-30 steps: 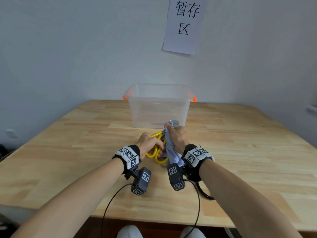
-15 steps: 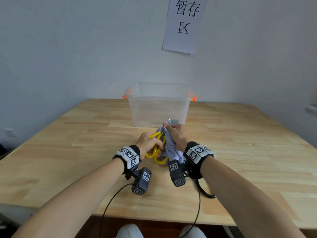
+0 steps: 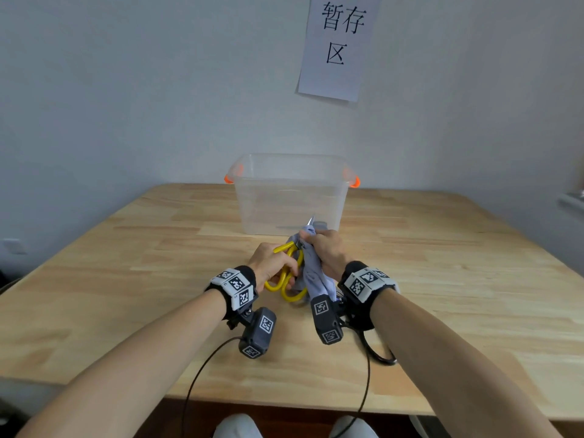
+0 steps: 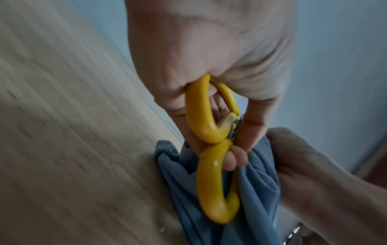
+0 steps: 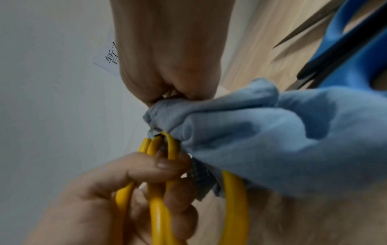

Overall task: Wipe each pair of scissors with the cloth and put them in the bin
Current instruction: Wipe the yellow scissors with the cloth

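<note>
Both hands (image 3: 327, 249) work one yellow scissors (image 3: 286, 273) inside the cloth (image 3: 313, 273).

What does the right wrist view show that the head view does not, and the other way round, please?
Only the right wrist view shows a second pair, the blue-handled scissors, lying on the table beside the cloth. Only the head view shows the clear bin standing beyond the hands, and a blade tip poking out above the cloth. Both show the left hand gripping the yellow-handled scissors by their loops, and the right hand holding the blue-grey cloth bunched round the blades.
</note>
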Demonstrator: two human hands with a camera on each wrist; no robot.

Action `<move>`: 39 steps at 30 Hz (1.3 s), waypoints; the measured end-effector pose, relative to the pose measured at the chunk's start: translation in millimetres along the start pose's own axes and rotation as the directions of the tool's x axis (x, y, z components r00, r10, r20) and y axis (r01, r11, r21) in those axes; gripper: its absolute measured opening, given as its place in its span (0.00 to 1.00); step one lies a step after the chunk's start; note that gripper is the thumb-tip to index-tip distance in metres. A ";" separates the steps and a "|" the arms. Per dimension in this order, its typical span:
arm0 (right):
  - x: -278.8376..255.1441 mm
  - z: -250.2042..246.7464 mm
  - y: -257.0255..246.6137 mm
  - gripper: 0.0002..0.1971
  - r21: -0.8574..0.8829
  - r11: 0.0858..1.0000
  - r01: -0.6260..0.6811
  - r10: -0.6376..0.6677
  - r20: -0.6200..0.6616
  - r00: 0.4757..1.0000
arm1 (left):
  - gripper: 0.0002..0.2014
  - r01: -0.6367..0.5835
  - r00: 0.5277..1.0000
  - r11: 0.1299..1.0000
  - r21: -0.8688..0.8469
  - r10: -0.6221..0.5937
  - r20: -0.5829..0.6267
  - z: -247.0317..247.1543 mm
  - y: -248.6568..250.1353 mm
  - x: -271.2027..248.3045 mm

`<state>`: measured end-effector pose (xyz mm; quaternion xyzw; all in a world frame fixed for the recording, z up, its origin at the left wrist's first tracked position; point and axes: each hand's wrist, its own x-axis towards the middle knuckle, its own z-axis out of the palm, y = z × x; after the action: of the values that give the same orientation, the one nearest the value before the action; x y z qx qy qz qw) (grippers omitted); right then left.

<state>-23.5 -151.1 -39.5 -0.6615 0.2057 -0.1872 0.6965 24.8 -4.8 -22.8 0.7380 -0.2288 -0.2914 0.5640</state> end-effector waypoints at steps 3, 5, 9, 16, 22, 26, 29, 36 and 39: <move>37.4 -8.2 31.2 0.24 -0.002 1.000 -0.005 0.004 -0.118 0.993 | 0.08 -0.028 1.000 0.999 0.021 0.028 -0.002 2.9 -0.1 -3.8; 51.5 -12.8 45.0 0.27 0.060 0.998 -0.007 0.013 -0.106 0.994 | 0.09 -0.022 1.000 1.000 0.016 0.022 -0.004 4.0 -1.4 -4.4; 2.2 -0.6 4.9 0.12 0.080 0.996 -0.044 0.045 -0.006 0.999 | 0.09 -0.004 1.000 1.000 0.030 0.003 0.007 -0.1 -3.6 -2.5; 7.2 -3.9 2.1 0.11 0.005 0.998 -0.064 0.063 0.028 0.998 | 0.08 -0.030 1.000 0.996 0.083 0.031 -0.003 -0.9 -1.6 -3.6; 14.4 -3.4 18.7 0.16 -0.012 1.000 -0.009 0.008 -0.086 0.996 | 0.10 -0.006 1.000 0.998 0.055 0.005 0.030 2.0 -3.5 -3.6; 2.8 -4.1 9.1 0.08 0.049 0.999 0.001 -0.005 0.075 0.997 | 0.09 0.003 0.999 0.998 0.064 -0.005 0.039 -3.5 -1.2 -1.6; 9.7 -3.9 8.4 0.06 0.009 1.000 -0.026 0.025 0.050 0.998 | 0.09 0.008 1.000 0.998 0.065 -0.010 0.027 -1.9 -0.7 -0.7; 16.7 -4.9 12.8 0.13 -0.060 0.998 -0.016 0.005 -0.183 0.983 | 0.09 -0.029 0.999 0.997 0.072 0.028 0.016 6.2 -3.4 1.4; 17.5 -4.1 12.3 0.14 -0.120 0.992 -0.027 0.002 -0.211 0.978 | 0.09 -0.023 1.000 0.999 0.042 0.023 0.014 5.3 -3.6 1.6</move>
<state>-11.1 -163.2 -52.6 -0.6779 0.2941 -0.2380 0.6303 22.4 -8.6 -27.6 0.7450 -0.2473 -0.2851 0.5501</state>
